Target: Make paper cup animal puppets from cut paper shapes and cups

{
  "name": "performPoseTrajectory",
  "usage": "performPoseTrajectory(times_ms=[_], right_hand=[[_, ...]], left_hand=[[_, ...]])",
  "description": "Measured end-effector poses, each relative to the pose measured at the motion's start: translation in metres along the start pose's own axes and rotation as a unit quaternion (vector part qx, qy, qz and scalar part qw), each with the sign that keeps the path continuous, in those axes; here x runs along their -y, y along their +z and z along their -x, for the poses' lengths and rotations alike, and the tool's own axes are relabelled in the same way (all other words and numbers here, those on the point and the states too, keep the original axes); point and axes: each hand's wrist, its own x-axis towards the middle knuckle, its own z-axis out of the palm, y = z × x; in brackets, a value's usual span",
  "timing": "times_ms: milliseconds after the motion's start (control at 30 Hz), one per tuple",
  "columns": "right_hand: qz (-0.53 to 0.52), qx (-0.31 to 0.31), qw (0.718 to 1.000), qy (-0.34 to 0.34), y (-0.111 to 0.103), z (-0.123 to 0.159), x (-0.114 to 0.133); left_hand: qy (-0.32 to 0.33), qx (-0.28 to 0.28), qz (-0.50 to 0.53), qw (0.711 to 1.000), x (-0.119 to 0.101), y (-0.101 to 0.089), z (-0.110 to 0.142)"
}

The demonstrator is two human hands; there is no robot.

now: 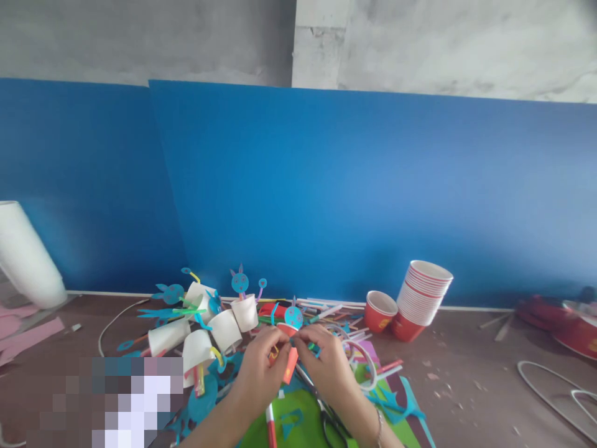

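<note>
My left hand point(265, 364) is closed around a red paper cup point(290, 366), which is tilted between my two hands. My right hand point(324, 358) pinches its fingers at the cup's upper edge; what lies between them is too small and hidden to make out. A round blue paper face point(293, 317) with drawn eyes and a pointed ear stands up just behind the cup's rim. Below my hands lie a sheet of green paper point(280, 414), black-handled scissors point(329, 423), partly under my right wrist, and a red-and-white marker point(271, 426).
White paper cups point(225, 330) with blue paper faces and straws crowd the left. At right stand a red cup point(380, 311) and a tall cup stack point(422, 298). A tape roll point(368, 367) and paper scraps lie nearby. A blue panel point(326, 199) closes off the back.
</note>
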Motion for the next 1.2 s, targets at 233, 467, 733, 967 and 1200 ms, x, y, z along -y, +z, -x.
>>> performPoseTrajectory(times_ms=[233, 467, 733, 967, 1200], right_hand=[[-0.007, -0.057, 0.996, 0.066, 0.001, -0.001, -0.001], [0.034, 0.046, 0.998, 0.04, -0.013, -0.005, -0.004], [0.092, 0.003, 0.987, -0.134, -0.009, -0.001, -0.003], [-0.064, -0.041, 0.994, 0.075, -0.005, -0.009, -0.023], [-0.279, -0.029, 0.935, 0.216, 0.01, -0.021, -0.036]], left_hand=[[-0.048, 0.004, 0.069, 0.996, -0.006, -0.003, -0.003], [-0.197, -0.029, 0.233, 0.952, -0.014, -0.009, -0.01], [-0.26, 0.012, 0.339, 0.904, -0.013, -0.003, -0.006], [-0.198, -0.112, 0.052, 0.972, 0.024, -0.006, -0.019], [-0.176, -0.086, 0.063, 0.979, 0.052, 0.001, -0.049]])
